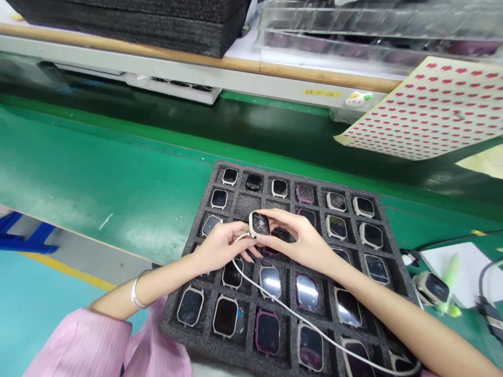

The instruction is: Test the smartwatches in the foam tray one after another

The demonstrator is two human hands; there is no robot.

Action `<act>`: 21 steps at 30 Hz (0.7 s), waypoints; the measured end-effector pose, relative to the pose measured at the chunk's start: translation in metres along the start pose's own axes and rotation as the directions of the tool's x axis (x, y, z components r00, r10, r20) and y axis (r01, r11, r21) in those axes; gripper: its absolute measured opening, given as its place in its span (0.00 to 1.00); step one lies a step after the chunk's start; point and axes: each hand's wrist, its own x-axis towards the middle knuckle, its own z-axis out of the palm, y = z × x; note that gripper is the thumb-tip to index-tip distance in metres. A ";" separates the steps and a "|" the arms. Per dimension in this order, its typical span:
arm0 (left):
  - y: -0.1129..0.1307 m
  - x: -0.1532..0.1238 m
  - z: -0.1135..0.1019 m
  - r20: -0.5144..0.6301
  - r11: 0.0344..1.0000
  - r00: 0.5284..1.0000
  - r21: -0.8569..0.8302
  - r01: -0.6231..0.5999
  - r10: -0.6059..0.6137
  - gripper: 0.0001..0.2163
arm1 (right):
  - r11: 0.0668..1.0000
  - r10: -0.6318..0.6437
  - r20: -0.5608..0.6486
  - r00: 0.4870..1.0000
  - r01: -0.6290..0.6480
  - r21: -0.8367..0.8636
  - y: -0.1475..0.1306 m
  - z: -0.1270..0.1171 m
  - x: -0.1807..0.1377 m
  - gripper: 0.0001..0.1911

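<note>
Over a black foam tray (196,235) I hold a small square smartwatch body (260,224) with a white rim. My right hand (302,241) pinches it from the right side with fingers closed around it. My left hand (222,246) is closed on the end of a white cable (283,306) at the watch's left edge. The cable trails down and right across the tray. Several more watch bodies (306,290), white and purple rimmed, lie in the tray's pockets under and around my hands.
The tray rests on a green conveyor belt (98,167). A sheet of red stickers (432,110) leans at the upper right. Another watch (432,288), white paper and dark cables lie at the right. Black foam stacks (137,21) and clear trays stand on the far shelf.
</note>
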 end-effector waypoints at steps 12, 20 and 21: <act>-0.004 -0.001 -0.001 0.027 0.997 0.999 -0.069 -0.023 0.024 0.12 | 0.987 -0.087 0.033 0.996 0.090 -0.134 -0.003 -0.002 0.002 0.18; 0.004 -0.005 -0.006 0.088 0.986 0.995 -0.160 -0.042 0.056 0.14 | 0.972 -0.165 -0.062 0.984 0.151 -0.181 0.005 0.009 -0.004 0.22; 0.005 -0.005 -0.006 0.071 0.990 0.996 -0.134 -0.037 0.047 0.13 | 0.971 -0.174 -0.062 0.983 0.161 -0.178 0.007 0.011 -0.005 0.22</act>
